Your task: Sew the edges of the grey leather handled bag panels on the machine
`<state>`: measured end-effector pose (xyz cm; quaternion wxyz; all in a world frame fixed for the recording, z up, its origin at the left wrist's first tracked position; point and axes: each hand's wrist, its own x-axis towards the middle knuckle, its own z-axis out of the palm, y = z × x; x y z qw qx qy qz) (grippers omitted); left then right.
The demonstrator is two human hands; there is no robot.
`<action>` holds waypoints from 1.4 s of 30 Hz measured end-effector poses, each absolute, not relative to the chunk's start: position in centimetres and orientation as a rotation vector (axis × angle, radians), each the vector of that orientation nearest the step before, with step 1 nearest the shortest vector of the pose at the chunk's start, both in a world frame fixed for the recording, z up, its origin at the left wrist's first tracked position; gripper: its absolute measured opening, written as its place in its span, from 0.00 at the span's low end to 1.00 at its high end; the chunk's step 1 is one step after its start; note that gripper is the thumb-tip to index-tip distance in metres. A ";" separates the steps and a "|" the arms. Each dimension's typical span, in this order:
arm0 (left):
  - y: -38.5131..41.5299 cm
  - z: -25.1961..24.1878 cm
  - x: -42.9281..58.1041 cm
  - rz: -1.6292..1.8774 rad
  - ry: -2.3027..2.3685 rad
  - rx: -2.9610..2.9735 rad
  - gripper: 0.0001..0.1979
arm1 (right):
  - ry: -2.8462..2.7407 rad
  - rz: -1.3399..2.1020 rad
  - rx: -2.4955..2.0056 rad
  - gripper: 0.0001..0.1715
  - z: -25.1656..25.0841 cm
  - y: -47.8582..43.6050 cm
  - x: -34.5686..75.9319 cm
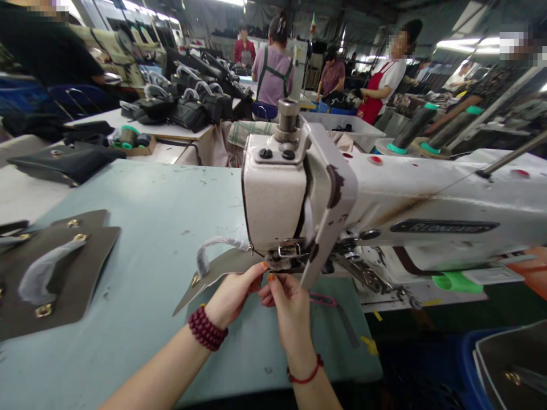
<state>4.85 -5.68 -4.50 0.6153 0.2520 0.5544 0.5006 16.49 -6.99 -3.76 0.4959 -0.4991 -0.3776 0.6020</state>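
A white industrial sewing machine [276, 196] stands over the pale green table. Under its head lies a grey-brown leather bag panel [228, 266], with a plastic-wrapped handle [205, 250] arching up from it. My left hand [237, 293] is closed on the panel's near edge, thumb on top close to the presser foot. Just right of it, my right hand [287, 299] is pinched shut below the needle area; what its fingertips hold is hidden. A pink-handled thread snipper [323, 299] lies right of my right hand.
More leather panels with wrapped handles [81, 273] lie at the left. A dark bag [64, 156] rests behind them. Black bags [188, 111] crowd a far table. Thread cones [414, 128] stand behind the machine arm. A blue bin [470, 353] sits lower right. Several people work beyond.
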 end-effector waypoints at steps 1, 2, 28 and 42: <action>-5.6 -4.6 4.8 1.150 1.275 0.579 0.19 | -0.914 1.471 -1.209 0.16 -3.8 -7.1 16.4; -5.5 -4.6 4.8 1.143 1.271 0.574 0.19 | -0.916 1.481 -1.212 0.16 -3.9 -7.2 16.4; -6.2 -4.2 9.0 1.360 1.358 0.325 0.23 | -0.961 1.546 -1.166 0.15 -6.1 -9.1 17.8; -4.5 5.2 0.0 0.866 1.349 1.628 0.09 | -0.765 1.605 -1.119 0.26 -5.4 -7.6 12.7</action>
